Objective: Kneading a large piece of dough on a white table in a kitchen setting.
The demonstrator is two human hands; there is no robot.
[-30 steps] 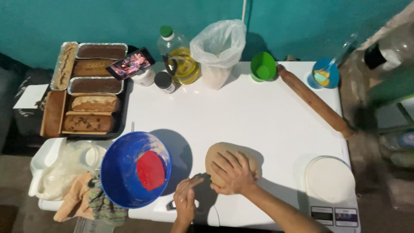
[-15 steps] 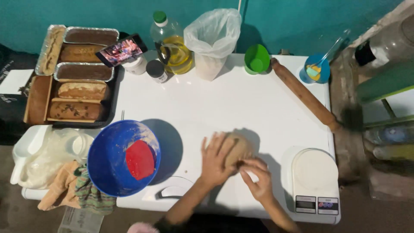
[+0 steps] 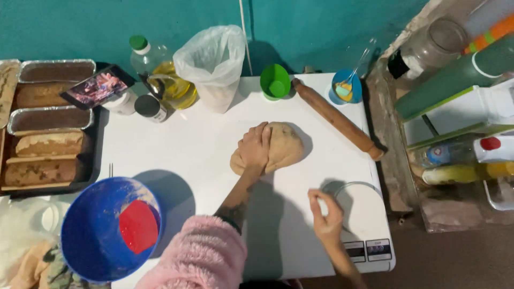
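One dough lump (image 3: pixel 278 147) lies mid-table, left hand (image 3: pixel 256 149) flat on it, fingers spread; right hand (image 3: pixel 325 213) loosely curled, holding nothing, near the table's (image 3: pixel 203 144) front edge; one rolling pin (image 3: pixel 336 118) at the right edge; five bread tins (image 3: pixel 51 144), leftmost cut off.

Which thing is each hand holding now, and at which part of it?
The left hand presses on the left side of the dough, palm down on its top, not lifting it. The right hand looks loosely curled beside the kitchen scale; whether it holds anything cannot be told.
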